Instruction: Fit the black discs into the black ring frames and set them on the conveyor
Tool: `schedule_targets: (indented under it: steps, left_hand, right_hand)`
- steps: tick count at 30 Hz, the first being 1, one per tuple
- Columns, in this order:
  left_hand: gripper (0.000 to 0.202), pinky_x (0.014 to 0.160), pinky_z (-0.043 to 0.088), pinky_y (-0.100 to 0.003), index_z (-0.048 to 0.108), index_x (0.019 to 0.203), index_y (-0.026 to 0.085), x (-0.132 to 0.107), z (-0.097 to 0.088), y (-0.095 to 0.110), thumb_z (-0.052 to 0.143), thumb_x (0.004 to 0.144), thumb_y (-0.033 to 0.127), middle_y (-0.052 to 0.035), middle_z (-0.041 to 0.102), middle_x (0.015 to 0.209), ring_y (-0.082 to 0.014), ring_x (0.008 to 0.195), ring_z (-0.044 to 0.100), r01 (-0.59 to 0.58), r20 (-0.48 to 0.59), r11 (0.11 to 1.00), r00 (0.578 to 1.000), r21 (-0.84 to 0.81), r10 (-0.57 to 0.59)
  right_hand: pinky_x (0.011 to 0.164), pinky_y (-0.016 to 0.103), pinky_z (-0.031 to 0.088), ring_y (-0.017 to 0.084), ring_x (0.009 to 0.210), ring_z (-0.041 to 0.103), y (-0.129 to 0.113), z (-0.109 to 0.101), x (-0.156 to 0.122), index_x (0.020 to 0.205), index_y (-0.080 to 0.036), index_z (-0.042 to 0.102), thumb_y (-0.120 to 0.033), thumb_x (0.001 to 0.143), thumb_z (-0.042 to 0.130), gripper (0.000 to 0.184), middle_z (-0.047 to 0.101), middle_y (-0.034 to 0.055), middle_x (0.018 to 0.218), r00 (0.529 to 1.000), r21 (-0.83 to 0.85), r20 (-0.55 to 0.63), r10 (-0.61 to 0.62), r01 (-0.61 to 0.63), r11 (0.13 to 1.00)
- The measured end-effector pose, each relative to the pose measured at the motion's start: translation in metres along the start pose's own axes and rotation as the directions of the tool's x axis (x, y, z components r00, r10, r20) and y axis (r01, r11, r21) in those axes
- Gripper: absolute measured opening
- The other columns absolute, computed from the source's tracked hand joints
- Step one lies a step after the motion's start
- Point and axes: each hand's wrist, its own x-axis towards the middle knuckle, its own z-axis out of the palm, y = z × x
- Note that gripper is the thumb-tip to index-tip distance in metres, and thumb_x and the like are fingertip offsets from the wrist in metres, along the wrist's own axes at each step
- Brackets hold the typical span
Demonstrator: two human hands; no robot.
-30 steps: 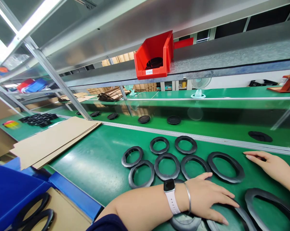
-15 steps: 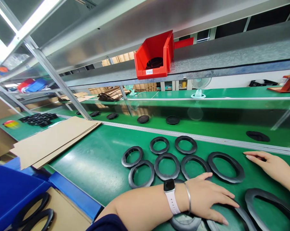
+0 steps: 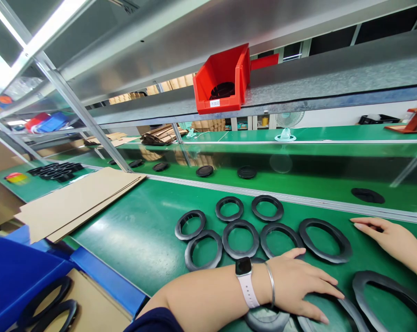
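Evidently the black rings [image 3: 227, 239] lie flat on the green surface [image 3: 149, 221], grouped mostly in front of and beside the left hand [image 3: 307, 286]. That hand is open, palm down, fingers spread over one partly covered ring [image 3: 354, 313]. Its forearm crosses the near side of the group and hides parts of several others. On the wrist, a smartwatch [image 3: 243, 266] with a pale strap shows a dark screen and no readable brand; a silver bangle [image 3: 271, 283] sits next to it.

At the right edge, the right hand [image 3: 390, 235] has its thumb and fingers close together; whether it grips anything cannot be told.

Farther back, dark discs [image 3: 247, 172] lie spaced along a green strip [image 3: 319, 186] behind a metal rail. Above, a red bin [image 3: 242, 74] on a grey shelf [image 3: 315, 78] bears a white label [image 3: 215, 103] that seems to read 不良品. The shelf blocks part of the background, where a pale fan [image 3: 285, 134] stands. Leftward are cardboard sheets [image 3: 77, 203] and, nearer, a blue container [image 3: 18, 281].
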Motion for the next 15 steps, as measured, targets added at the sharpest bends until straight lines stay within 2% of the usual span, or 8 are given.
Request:
schedule_targets:
  steps: [5,15]
  left_hand:
    - [0.051,0.119,-0.013,-0.044,0.039,0.144,0.022,0.0003,-0.0002,-0.0002,0.056,0.096,0.031,-0.0022,0.038,0.152,-0.0173,0.138,0.038,-0.003,-0.001,1.000,1.000,0.009,0.003]
    - [0.052,0.120,-0.011,-0.045,0.042,0.142,0.021,-0.0007,0.0011,-0.0008,0.059,0.094,0.028,-0.0035,0.040,0.151,-0.0199,0.137,0.040,-0.013,-0.039,1.000,0.999,-0.010,0.012]
  right_hand:
    - [0.074,0.039,0.049,0.032,0.103,0.062,0.0013,-0.0004,0.0000,0.101,-0.033,0.078,-0.080,0.061,0.053,0.065,0.068,-0.0011,0.112,1.000,0.012,0.004,-0.003,0.003,1.000]
    - [0.070,0.039,0.050,0.034,0.097,0.063,0.0030,0.0002,0.0013,0.099,-0.031,0.079,-0.079,0.062,0.054,0.065,0.069,0.0022,0.108,0.999,0.020,-0.009,-0.038,0.038,0.999]
